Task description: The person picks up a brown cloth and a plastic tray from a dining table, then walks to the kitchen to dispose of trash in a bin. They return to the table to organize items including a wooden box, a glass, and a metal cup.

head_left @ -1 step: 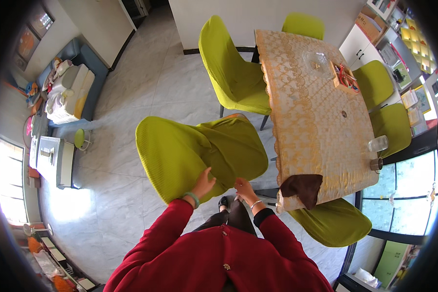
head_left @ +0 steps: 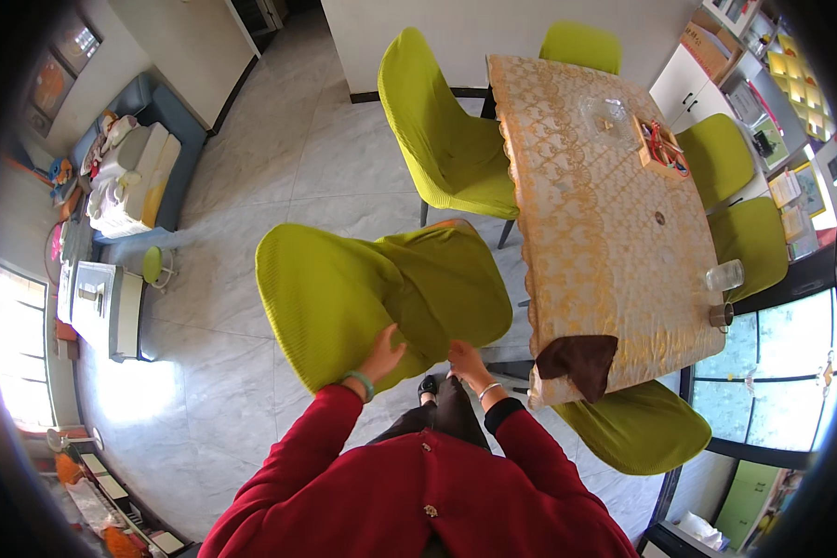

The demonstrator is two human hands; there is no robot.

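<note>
A chair with a loose yellow-green ribbed chair cover [head_left: 330, 279] stands in front of me, turned away from the table. The cover lies in folds over the seat, and a strip of orange shows at the seat's far edge. My left hand [head_left: 381, 356], with a green bangle at the wrist, rests on the cover near the base of the backrest, its fingers apart. At the near edge of the seat my right hand [head_left: 470, 365], wearing a silver bangle, has its fingers closed on the cover's edge. Its fingertips are partly hidden.
Right of the chair stands a table [head_left: 567, 232] with a gold-patterned cloth, carrying a brown cloth [head_left: 578, 365], a wooden box [head_left: 660, 149], a glass jar [head_left: 724, 274] and a metal cup [head_left: 720, 314]. Several green-covered chairs surround it. A blue sofa [head_left: 184, 139] is far left.
My left hand has shifted very slightly to the left, and the cover's left edge with it. My right hand stays at the seat's near edge.
</note>
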